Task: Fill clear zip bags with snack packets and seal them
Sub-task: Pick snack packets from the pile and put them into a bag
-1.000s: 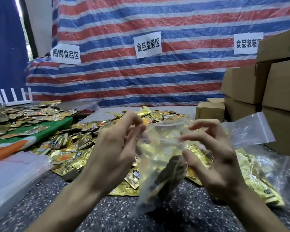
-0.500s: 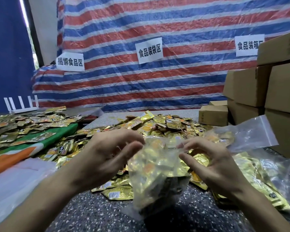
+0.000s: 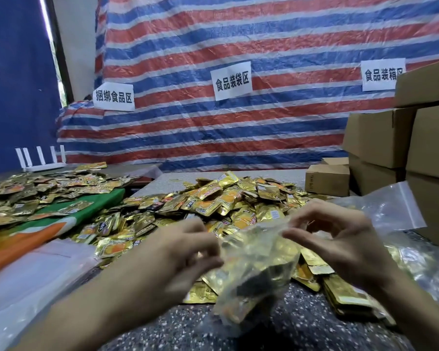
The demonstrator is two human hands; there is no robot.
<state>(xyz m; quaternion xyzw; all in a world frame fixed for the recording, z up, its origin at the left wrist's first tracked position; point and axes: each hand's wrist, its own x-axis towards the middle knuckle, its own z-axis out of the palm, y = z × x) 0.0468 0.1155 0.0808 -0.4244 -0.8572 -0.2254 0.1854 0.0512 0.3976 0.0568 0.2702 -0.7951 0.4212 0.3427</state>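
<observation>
One filled zip bag [image 3: 254, 269] | our left hand [image 3: 188, 252] and right hand [image 3: 340, 244] pinch its mouth, seal seemingly unfinished | snack packets [image 3: 213, 198] heaped beyond them, unbagged

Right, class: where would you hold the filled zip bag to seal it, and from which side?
I'd pinch the top strip of the zip bag from above at both ends, where the left hand and right hand sit: packets sag low, leaving the mouth upright.
</observation>
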